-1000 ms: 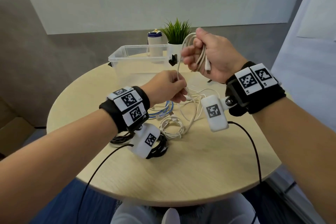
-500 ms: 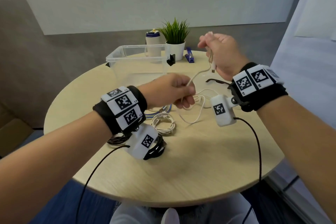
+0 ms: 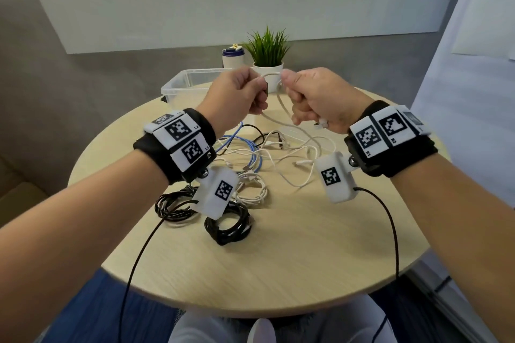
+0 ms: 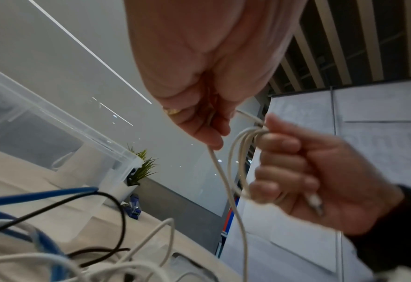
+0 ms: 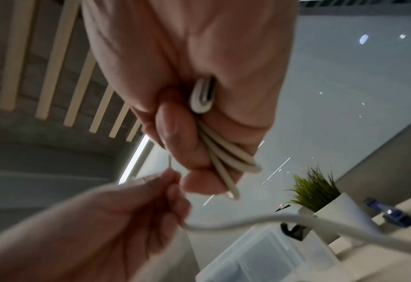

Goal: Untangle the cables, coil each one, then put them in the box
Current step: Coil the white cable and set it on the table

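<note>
- Looking down from the head view: both hands are raised above the round table (image 3: pixel 278 259), in front of the clear box (image 3: pixel 178 86); the left hand (image 3: pixel 237 97) pinches a strand of the white cable (image 3: pixel 281 108), and the right hand (image 3: pixel 317 97) is curled into a fist round gathered loops of it; the loose remainder trails down to a tangle of white, blue and black cables (image 3: pixel 250 153) on the table nearer than the box; two coiled black cables (image 3: pixel 225 225) and a coiled white cable (image 3: pixel 250 192) lie nearer still; a potted plant (image 3: pixel 267 50) and a white cup (image 3: pixel 232 57) stand behind the box.
- Left wrist view: left hand (image 4: pixel 199 76) with thumb and finger closed on the white cable (image 4: pixel 226 190); right hand (image 4: pixel 320 171) clasping several loops, a plug end jutting from its palm; box (image 4: pixel 54 122) at left.
- Right wrist view: right hand (image 5: pixel 187 76) fingers wrapped round the white cable (image 5: pixel 219 150) loops; left hand (image 5: pixel 117 219) pinching the strand below; box (image 5: pixel 260 257) beneath the plant (image 5: pixel 313 188).
</note>
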Demonstrator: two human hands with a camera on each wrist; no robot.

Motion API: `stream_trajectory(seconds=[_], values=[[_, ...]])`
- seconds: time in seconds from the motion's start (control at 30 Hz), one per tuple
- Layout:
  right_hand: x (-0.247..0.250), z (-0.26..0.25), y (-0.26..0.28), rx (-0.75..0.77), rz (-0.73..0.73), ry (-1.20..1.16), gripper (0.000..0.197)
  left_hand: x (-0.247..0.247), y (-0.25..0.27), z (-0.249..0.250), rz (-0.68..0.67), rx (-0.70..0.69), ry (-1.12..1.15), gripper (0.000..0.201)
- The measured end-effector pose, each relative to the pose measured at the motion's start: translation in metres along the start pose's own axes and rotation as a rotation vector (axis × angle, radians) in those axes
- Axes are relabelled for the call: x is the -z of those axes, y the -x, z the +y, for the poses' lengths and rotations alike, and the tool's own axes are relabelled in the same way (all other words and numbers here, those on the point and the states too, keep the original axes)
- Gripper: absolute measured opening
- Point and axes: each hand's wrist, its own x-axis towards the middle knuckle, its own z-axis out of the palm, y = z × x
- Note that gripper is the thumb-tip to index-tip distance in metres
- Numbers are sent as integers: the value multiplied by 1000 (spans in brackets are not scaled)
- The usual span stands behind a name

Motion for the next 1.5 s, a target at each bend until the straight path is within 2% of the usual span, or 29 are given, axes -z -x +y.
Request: stream_trajectory(seconds=[0.27,0.37,0.43,0.5,0.6,0.73,0.8,0.87,0.97,1.07,1.17,1.3,1.4,1.5], values=[[9,-22,-5,71,65,-622,46,-12,9,-30,-101,209,-43,23],[12,-26,-7,125,85,-821,44,-17,14,-32,-213,212,-177,25],[12,-27,-11,150,152,-861,41,-22,20,-30,-327,203,-288,25],[14,-25,-15,154,244,-801,37,-25,25,-26,-423,158,-420,21],[16,-13,-21,154,346,-606,31,-25,28,-18,-471,107,-559,19],[17,4,-19,168,489,16,30,-21,31,-8,-536,139,-357,8],[20,11,-18,159,457,278,30,-19,32,-3,-496,128,-229,11],[23,15,-16,130,381,434,29,-16,29,3,-410,72,-118,13],[23,18,-14,62,252,456,27,-11,21,8,-257,-23,-48,16],[19,16,-11,5,165,242,35,-4,13,8,-133,-71,-52,19],[12,6,-5,-61,74,-43,45,1,9,5,-83,-52,-92,17],[5,-4,-1,-76,7,-267,54,2,12,4,-151,-5,-74,14],[4,-6,-3,-119,-33,-372,52,2,15,9,-232,-29,-66,24],[3,-5,-5,-156,-44,-439,44,5,15,10,-251,-49,-68,41]])
